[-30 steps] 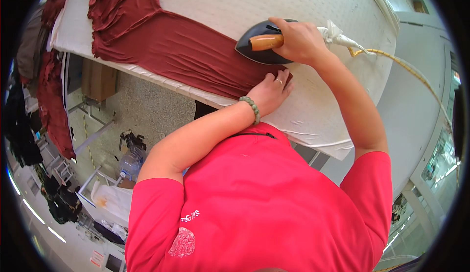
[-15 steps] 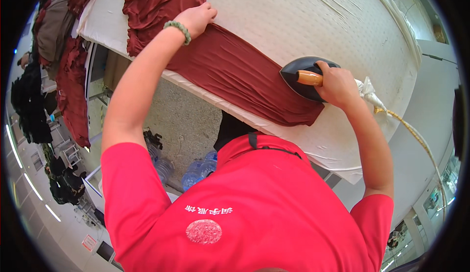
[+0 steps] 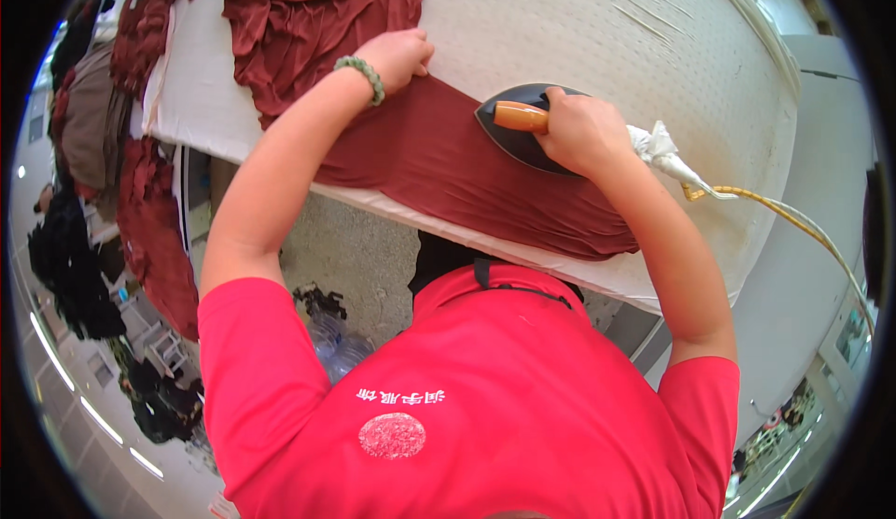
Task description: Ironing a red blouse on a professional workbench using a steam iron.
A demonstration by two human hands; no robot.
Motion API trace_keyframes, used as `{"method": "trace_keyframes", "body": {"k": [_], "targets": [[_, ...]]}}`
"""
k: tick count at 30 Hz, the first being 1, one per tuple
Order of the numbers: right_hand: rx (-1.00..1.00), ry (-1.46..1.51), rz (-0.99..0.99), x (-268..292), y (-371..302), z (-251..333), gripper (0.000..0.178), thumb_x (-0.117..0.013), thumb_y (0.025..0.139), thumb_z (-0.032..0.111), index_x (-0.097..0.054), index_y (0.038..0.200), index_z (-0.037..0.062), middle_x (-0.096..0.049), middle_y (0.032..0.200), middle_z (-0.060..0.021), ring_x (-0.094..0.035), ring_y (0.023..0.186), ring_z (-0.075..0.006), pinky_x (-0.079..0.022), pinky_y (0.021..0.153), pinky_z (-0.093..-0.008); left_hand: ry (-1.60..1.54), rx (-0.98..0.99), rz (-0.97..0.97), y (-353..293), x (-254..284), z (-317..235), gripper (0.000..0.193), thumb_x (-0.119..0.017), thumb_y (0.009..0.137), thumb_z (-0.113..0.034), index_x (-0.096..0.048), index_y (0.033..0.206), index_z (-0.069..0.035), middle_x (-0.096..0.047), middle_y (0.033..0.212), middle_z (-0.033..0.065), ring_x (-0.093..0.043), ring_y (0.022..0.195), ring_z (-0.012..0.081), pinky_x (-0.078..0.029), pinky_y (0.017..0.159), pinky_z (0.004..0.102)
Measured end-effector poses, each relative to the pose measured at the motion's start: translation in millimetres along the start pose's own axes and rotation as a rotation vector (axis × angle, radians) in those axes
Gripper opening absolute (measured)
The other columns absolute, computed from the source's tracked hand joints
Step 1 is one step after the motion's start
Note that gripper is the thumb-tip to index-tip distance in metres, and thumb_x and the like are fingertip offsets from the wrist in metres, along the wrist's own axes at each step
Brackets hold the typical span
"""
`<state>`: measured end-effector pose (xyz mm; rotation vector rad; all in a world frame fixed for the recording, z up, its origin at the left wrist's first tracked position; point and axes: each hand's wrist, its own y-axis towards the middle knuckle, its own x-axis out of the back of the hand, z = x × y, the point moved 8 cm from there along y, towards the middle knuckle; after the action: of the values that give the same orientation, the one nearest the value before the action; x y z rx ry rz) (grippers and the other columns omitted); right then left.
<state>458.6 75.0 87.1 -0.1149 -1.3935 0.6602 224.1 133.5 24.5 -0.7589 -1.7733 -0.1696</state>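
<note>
A dark red garment (image 3: 420, 160) lies along the near edge of the padded white ironing table (image 3: 569, 24). Its part in front of me is stretched fairly flat, while the far left part is bunched in folds. My left hand (image 3: 397, 57), a green bead bracelet at the wrist, is closed on the garment's far edge. With my right hand (image 3: 590, 132) I grip a black iron (image 3: 515, 146) by its orange-brown handle. The iron rests on the cloth near its far edge, tip pointing left toward my left hand. Small wrinkles show at the cloth's right end.
A white-wrapped joint and a yellowish hose (image 3: 784, 209) run from the iron off the table's right side. Dark red garments (image 3: 154, 230) hang at the left beside brown and black clothes (image 3: 65, 248). Clear plastic bottles (image 3: 341, 351) stand on the floor under the table.
The iron has slid left and away from me, from the cloth's right end to nearer my left hand. My left hand keeps its hold, and the cloth around the iron looks smoother.
</note>
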Motion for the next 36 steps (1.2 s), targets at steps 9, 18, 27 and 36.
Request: {"method": "trace_keyframes", "body": {"k": [9,18,27,36], "targets": [[-0.066,0.044,-0.041,34,38,79,0.028,-0.060,0.090,0.022,-0.066,0.108,0.0017,-0.072,0.098,-0.0242,-0.071,0.091,-0.0412,-0.056,0.080,-0.0515,-0.149,0.031,-0.323,-29,38,-24,0.008,-0.065,0.082,-0.008,-0.070,0.085,-0.004,-0.065,0.093,0.0239,-0.065,0.088,0.0399,-0.056,0.077,0.0458],[-0.277,0.060,-0.365,66,37,12,0.032,-0.069,0.088,0.025,-0.066,0.110,0.0016,-0.070,0.101,-0.0269,-0.066,0.096,-0.0452,-0.053,0.084,-0.0528,-0.469,0.546,-0.917,-295,56,83,0.029,-0.073,0.086,-0.019,-0.061,0.107,-0.004,-0.062,0.105,0.0143,-0.063,0.099,0.0321,-0.052,0.087,0.0396],[-0.441,-0.204,-0.641,76,-1,-81,0.045,-0.067,0.090,0.017,-0.057,0.131,0.0032,-0.062,0.131,-0.0194,-0.059,0.120,-0.0396,-0.048,0.098,-0.0483,-0.482,0.667,-0.642,-323,-7,79,0.035,-0.071,0.091,-0.034,-0.065,0.100,-0.001,-0.066,0.103,0.0150,-0.064,0.098,0.0337,-0.052,0.086,0.0408],[-0.864,0.014,-0.744,-122,-202,-159,0.055,-0.070,0.091,0.017,-0.050,0.138,-0.0057,-0.057,0.135,-0.0252,-0.055,0.126,-0.0394,-0.043,0.108,-0.0442,-1.260,0.646,-0.606,-300,-29,81,0.032,-0.066,0.099,-0.031,-0.065,0.101,0.000,-0.066,0.095,0.0061,-0.061,0.086,0.0147,-0.050,0.079,0.0323]]}}
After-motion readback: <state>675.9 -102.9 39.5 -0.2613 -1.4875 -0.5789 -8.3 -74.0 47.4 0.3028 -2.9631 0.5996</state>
